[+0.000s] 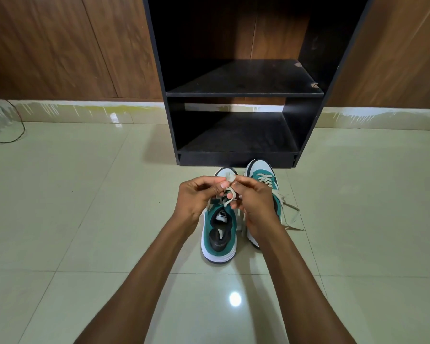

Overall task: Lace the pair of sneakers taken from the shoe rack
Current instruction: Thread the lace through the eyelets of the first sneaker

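Nearest, two bare forearms reach from six o'clock toward the middle of the tiled floor [85, 194]. Both hands meet over the left sneaker [219, 234], which stands heel toward the viewer, toe pointing to twelve. The left hand [196, 194] pinches the cream lace [227, 192] between thumb and forefinger; the right hand [252, 202] curls its fingers round the same lace. Just beside, at three o'clock, the right sneaker [262, 176] stands with its lace ends trailing on the tiles. Beyond, at twelve, stands the black shoe rack [305, 125], against wooden wall panels [60, 45].
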